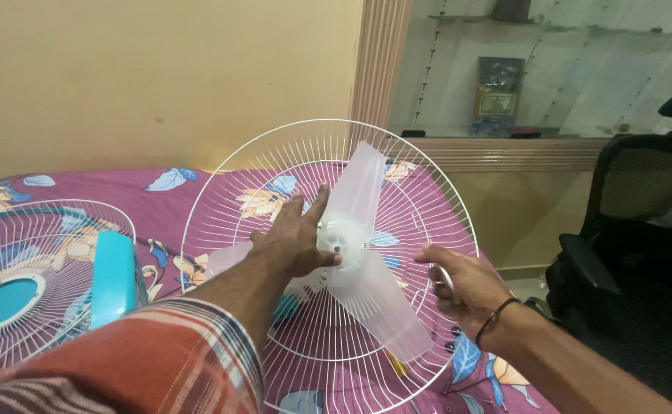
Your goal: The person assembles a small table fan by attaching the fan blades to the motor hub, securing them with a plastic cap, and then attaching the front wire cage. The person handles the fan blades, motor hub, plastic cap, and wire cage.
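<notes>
The fan blade [355, 257] is a translucent, frosted-white plastic piece with three broad paddles around a round white hub; one paddle points up toward the wall, one down toward the viewer, and one to the left, mostly hidden behind the left hand. It sits at the centre of the rear fan guard [443, 201], a round white wire grille with thin radial spokes and a thick outer ring, propped tilted on the bed [159, 201], which has a magenta floral sheet. Left hand [296, 239]: spread flat, fingers extended, palm pressing on the blade at the hub. Right hand [459, 280]: curled closed around the guard's outer ring at its right edge; a dark band circles the wrist. To the left on the bed lies a second white wire grille [37, 238] with a teal centre disc, with a teal fan part [113, 277] just beside it. A black office chair [635, 230] stands right of the bed.
</notes>
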